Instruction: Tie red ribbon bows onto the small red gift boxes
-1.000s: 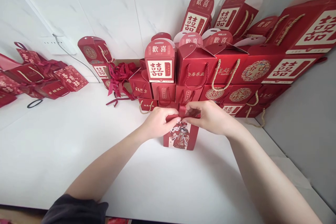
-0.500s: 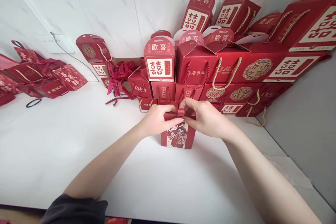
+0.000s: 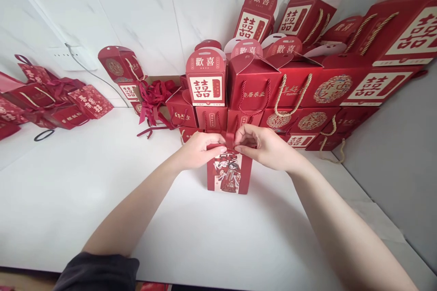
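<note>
A small, upright red paperboard box (image 3: 244, 177) with a pale illustrated panel stands on the smooth white surface (image 3: 153, 232), just in front of a stacked wall of red cardboard boxes (image 3: 293, 86) with rope handles; its printed face is turned toward the viewer; the panel shows a dark-haired figure in a long patterned red robe, with a second figure, partly in red, beside it at the upper left; bold dark lettering runs above them, its top partly hidden; the panel has cream patches toward its lower left, and a plain red band runs down the right edge; the sides look flat and the lower corners crisp.

At the top, a glossy dark-red satin ribbon (image 3: 230, 140) rises in an upright loop, set near the middle of the box; the bare right hand (image 3: 269, 151) has its thumb and forefinger pinching the ribbon from the right, the other fingers curled; the bare left hand (image 3: 194, 151) meets it from the left, thumb along the front of the box's top, forefinger behind; whether those left fingers grip ribbon or box edge, I cannot tell.
</note>
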Tool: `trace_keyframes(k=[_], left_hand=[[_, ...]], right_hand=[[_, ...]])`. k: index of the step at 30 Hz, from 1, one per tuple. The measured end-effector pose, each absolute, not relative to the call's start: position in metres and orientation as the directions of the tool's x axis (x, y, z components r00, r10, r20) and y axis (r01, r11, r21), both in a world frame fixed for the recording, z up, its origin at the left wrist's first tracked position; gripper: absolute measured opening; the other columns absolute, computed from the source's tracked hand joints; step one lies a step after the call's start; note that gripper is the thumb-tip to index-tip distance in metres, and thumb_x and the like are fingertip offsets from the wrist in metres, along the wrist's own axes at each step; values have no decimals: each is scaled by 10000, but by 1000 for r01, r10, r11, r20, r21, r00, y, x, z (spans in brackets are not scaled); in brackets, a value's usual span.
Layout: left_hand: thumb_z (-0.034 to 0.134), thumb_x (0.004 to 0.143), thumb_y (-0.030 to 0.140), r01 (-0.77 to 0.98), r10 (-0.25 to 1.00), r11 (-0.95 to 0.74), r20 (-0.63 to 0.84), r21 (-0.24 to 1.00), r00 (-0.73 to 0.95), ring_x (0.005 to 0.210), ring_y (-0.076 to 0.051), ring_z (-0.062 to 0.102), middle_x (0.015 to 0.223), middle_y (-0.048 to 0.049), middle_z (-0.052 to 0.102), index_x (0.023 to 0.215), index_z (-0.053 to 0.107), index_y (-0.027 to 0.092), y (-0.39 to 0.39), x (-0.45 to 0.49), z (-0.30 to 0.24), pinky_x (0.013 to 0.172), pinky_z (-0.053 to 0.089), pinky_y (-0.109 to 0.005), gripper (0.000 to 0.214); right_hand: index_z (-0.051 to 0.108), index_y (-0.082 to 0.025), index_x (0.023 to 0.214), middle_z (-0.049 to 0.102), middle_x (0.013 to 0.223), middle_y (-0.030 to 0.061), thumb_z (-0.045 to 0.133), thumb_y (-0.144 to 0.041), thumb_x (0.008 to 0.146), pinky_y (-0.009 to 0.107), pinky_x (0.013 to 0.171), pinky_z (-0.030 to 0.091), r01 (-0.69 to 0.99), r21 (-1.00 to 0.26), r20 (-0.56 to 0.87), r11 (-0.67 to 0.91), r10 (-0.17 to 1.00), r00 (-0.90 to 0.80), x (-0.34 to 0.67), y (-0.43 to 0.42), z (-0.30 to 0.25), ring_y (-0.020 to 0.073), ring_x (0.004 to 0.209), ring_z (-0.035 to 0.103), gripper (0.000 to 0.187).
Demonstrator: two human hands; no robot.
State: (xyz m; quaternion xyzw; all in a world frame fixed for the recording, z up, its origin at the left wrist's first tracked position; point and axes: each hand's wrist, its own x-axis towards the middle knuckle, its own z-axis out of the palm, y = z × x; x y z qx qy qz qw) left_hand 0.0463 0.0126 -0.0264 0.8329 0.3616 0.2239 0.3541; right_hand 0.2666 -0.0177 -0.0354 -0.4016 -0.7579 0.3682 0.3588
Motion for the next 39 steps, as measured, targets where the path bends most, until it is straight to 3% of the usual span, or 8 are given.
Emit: trace_keyframes(k=[7, 15, 22, 25, 29, 32, 35, 39], left_hand=[[728, 757, 381, 500, 749, -508, 73, 702, 658, 1003, -241, 668, 1083, -53, 719, 1098, 678, 207, 3, 46, -18, 864, 530, -344, 386], [740, 757, 379, 414, 830, -398, 129, 818, 543, 898, -242, 706, 916, -53, 763, 912, 750, 156, 6, 54, -36, 825, 558, -334, 272], [708, 786, 403, 402, 795, -393, 86, 827, 600, 734, -197, 681, 745, -37, 726, 769, 731, 126, 10, 53, -36, 665, 527, -284, 278], [699, 793, 411, 417, 756, -425, 62, 803, 652, 761, -199, 680, 771, -38, 724, 802, 728, 132, 12, 49, -33, 688, 523, -288, 280], [713, 777, 248, 342, 531, -425, -74, 838, 844, 1019, -237, 670, 1007, -81, 738, 991, 695, 171, 18, 32, -15, 849, 526, -340, 228], [667, 751, 106, 282, 352, -429, -129, 858, 927, 1123, -265, 625, 1191, -124, 684, 804, 696, 173, 24, 18, 1, 829, 528, -343, 90], [576, 680, -9, 295, 412, -488, -82, 821, 908, 1100, -256, 620, 1307, -110, 611, 597, 636, 151, 27, 11, 8, 707, 503, -274, 191], [489, 643, -46, 321, 425, -471, -108, 821, 899, 926, -177, 652, 1229, -102, 651, 642, 631, 146, 27, 12, 6, 561, 424, -200, 239]], right_hand=[[613, -223, 954, 675, 970, 0, 530, -194, 906, 279, 766, 483, 419, -782, 237, 462, 842, -485, 274, -29, -19, 154, 865, 633, 100], [683, -226, 1033, 646, 1058, 43, 461, -219, 965, 293, 797, 484, 352, -730, 349, 586, 762, -545, 270, -29, -17, 162, 911, 617, 232], [609, -322, 1291, 561, 1135, 47, 413, -338, 994, 350, 937, 464, 443, -760, 213, 476, 826, -522, 276, -20, -26, 175, 1029, 578, 356], [655, -278, 1223, 600, 1136, 51, 455, -372, 976, 349, 916, 472, 425, -778, 193, 462, 820, -538, 281, -22, -21, 182, 1000, 598, 331], [698, -217, 1047, 690, 988, 42, 503, -356, 953, 323, 829, 491, 382, -819, 178, 428, 822, -540, 287, -33, -5, 190, 915, 637, 257], [699, -214, 1002, 705, 924, 36, 519, -352, 941, 313, 774, 484, 436, -793, 171, 425, 843, -509, 289, -40, 3, 188, 861, 639, 235], [701, -225, 967, 710, 908, 18, 520, -330, 933, 300, 735, 471, 494, -745, 179, 448, 848, -499, 288, -42, 4, 173, 821, 636, 212], [698, -240, 958, 710, 893, -2, 510, -336, 940, 279, 691, 463, 522, -720, 178, 457, 849, -498, 286, -43, 2, 156, 788, 633, 212]])
